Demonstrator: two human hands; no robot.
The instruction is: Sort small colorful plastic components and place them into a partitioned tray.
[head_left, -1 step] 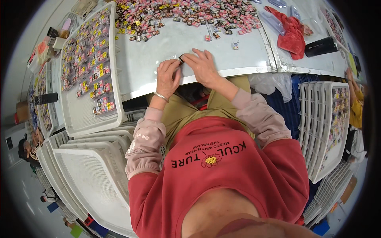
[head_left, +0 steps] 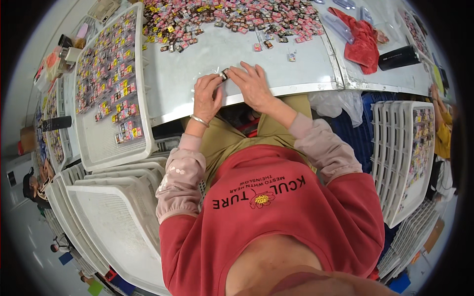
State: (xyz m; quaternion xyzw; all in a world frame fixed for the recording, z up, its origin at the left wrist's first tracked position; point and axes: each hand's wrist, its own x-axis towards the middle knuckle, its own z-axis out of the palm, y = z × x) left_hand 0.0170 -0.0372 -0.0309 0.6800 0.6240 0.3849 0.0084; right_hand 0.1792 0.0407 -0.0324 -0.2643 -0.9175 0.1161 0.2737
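Close to the near edge of the white table (head_left: pixel 168 93), I hold one small black-and-white box (head_left: pixel 223 75) between the fingertips of both hands. My left hand (head_left: pixel 207 93), with a bangle on its wrist, pinches the box from the left. The thumb and index finger of my right hand (head_left: pixel 250 86) meet its right side, while the other fingers are lifted and spread. Fingertips cover part of the box. Farther back lies a large pile of small boxes (head_left: pixel 242 17) in pink, black and yellow. A single pale one (head_left: pixel 292 57) lies apart, right of my hands.
On my left a white perforated tray (head_left: pixel 94 145) carries rows of clear-wrapped small boxes, above stacked trays (head_left: pixel 113 217). At the right are a red cloth (head_left: pixel 363 52), a black case (head_left: pixel 399 58), a plastic bag (head_left: pixel 340 104) and another tray stack (head_left: pixel 390 158).
Both hands have shifted very slightly, and a bit more of the black-and-white box shows between the fingertips. The rest stays in place.
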